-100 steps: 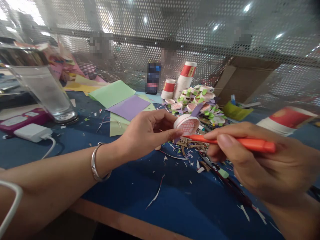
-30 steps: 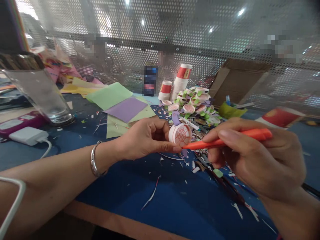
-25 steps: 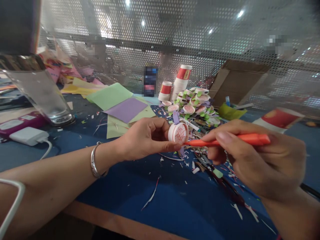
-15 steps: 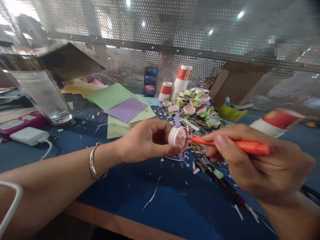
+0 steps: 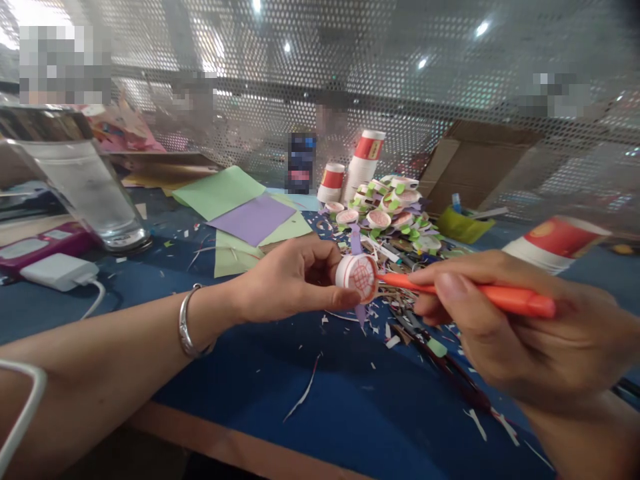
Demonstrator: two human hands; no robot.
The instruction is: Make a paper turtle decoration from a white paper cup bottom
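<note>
Between its thumb and fingers, my left hand (image 5: pixel 295 279) holds a small white paper cup bottom (image 5: pixel 361 277) with a red grid drawn on its round face. Purple paper strips stick out above and below it. An orange pen (image 5: pixel 500 298) is gripped in my right hand (image 5: pixel 520 333), its tip at the right rim of the cup piece. Behind my hands lies a heap of similar cup pieces (image 5: pixel 379 219) with green and purple paper bits.
Paper cup stacks (image 5: pixel 359 170) stand behind the heap; another (image 5: pixel 557 243) leans at right. Green paper (image 5: pixel 223 190), purple paper (image 5: pixel 255 219) and a glass of water (image 5: pixel 95 187) are at left. Scissors (image 5: pixel 463 379) and scraps lie on the blue table (image 5: pixel 350 400).
The pen and my right hand have shifted slightly right, the tip moving from the drawn face to its rim. The dark sheet behind the glass has dropped lower.
</note>
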